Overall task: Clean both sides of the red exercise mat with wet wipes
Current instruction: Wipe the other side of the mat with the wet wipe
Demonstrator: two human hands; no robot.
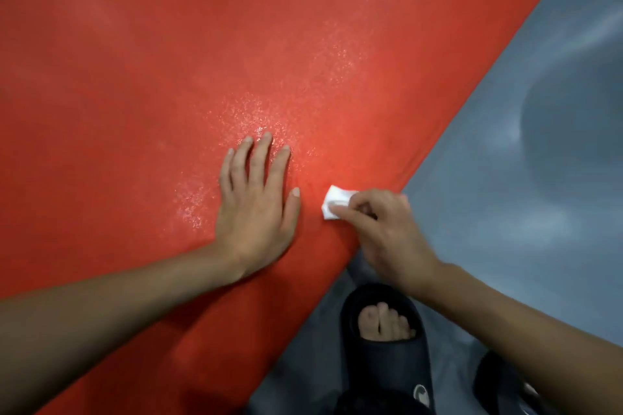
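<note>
The flat red foam exercise mat [168,61] lies under the left hand [256,212], fingers spread flat. The right hand [387,229] pinches a folded white wet wipe [333,204]; near the edge the mat could slide.

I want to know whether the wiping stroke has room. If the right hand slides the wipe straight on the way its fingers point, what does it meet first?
Probably the left hand, whose thumb lies close ahead of the wet wipe pinched by the right hand.

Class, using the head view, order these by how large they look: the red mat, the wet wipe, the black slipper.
1. red mat, fills most of the frame.
2. black slipper, nearer the camera, so flattered.
3. wet wipe, partly hidden by the right hand.
</note>
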